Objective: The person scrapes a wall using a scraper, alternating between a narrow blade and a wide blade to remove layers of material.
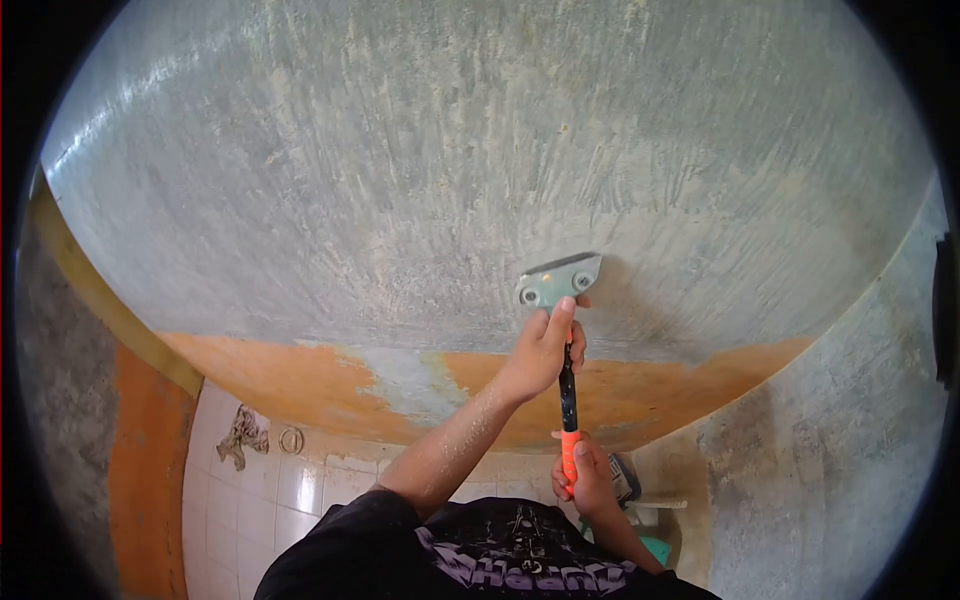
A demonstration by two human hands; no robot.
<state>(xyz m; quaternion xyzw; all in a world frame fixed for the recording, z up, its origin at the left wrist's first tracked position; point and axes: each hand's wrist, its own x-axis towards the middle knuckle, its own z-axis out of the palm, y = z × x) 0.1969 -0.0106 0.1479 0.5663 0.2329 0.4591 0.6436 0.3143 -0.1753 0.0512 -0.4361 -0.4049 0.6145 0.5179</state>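
Observation:
A long-handled scraper (559, 283) has a wide grey-green head with two screws and a black and orange handle. Its blade edge is at the scratched grey wall (420, 170); whether it touches cannot be made out. Just below the head, my left hand (543, 350) is closed around the handle, with the thumb pointing up along it. Lower down, my right hand (587, 477) wraps the orange grip at the handle's end. Pale dust specks cover my left forearm.
An orange painted band (290, 375) runs along the wall's bottom, partly scraped to grey. A crumpled cloth (244, 437) and a ring-shaped item (291, 440) lie on the white tiled floor (225, 500). A side wall (800, 450) stands at right. A green object (656, 549) shows beside my right forearm.

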